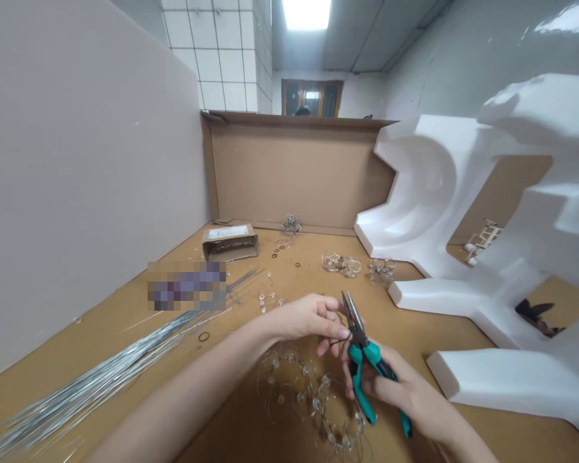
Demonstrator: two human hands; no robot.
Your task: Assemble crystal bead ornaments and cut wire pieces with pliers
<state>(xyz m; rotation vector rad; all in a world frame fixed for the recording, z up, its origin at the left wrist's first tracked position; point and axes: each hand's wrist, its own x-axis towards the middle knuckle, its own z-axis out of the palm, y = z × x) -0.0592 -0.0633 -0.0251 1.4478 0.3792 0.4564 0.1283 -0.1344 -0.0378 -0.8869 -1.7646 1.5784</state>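
Needle-nose pliers (361, 344) with teal and black handles lie in my right hand (390, 382), their slim jaws pointing up and slightly parted. My left hand (321, 321) is closed in a pinch beside the jaws, on a thin dark wire (338, 342). Much of that wire is hidden by my fingers. Below both hands, wire rings strung with clear beads (316, 404) rest on the brown work surface. Several loose clear beads (263, 302) are scattered beyond my left wrist.
A bundle of straight silvery wires (110, 370) stretches along the left. Farther back are a small cardboard box (231, 244), more beaded wire rings (341, 265) and a wire tangle (292, 224). White foam pieces (415, 193) border the right; a cardboard wall (299, 173) closes the back.
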